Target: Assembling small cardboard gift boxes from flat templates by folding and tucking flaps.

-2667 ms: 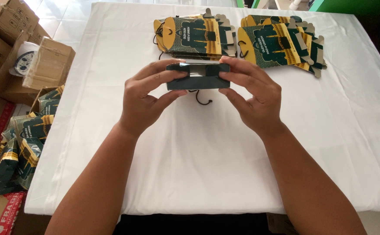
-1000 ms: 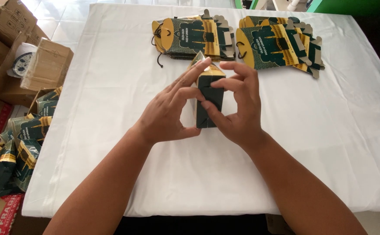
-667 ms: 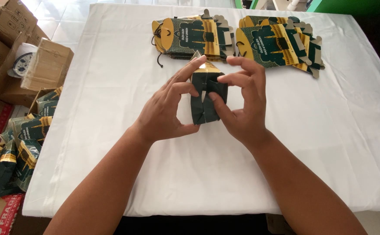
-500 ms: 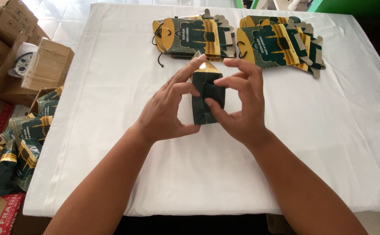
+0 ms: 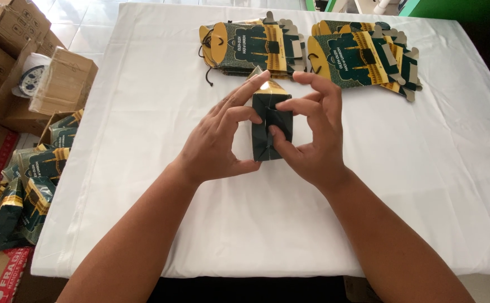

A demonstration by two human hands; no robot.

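Both hands' grip, left hand (image 5: 214,143) and right hand (image 5: 312,132), clamped on dark box (image 5: 272,129) mid-table (image 5: 144,112); flat stacks (image 5: 306,47) near far edge.

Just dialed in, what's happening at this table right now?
A person holds a small dark green and gold cardboard box upright over the white-covered table, left hand and right hand gripping it from either side, fingers pressing its dark face. Two stacks of flat box blanks lie at the table's far edge. A carton of boxes in the same colours sits on the floor to the left.

Packing workroom: cardboard cartons (image 5: 9,50) and flat printed boxes (image 5: 363,59) surround a clothed table (image 5: 144,129).
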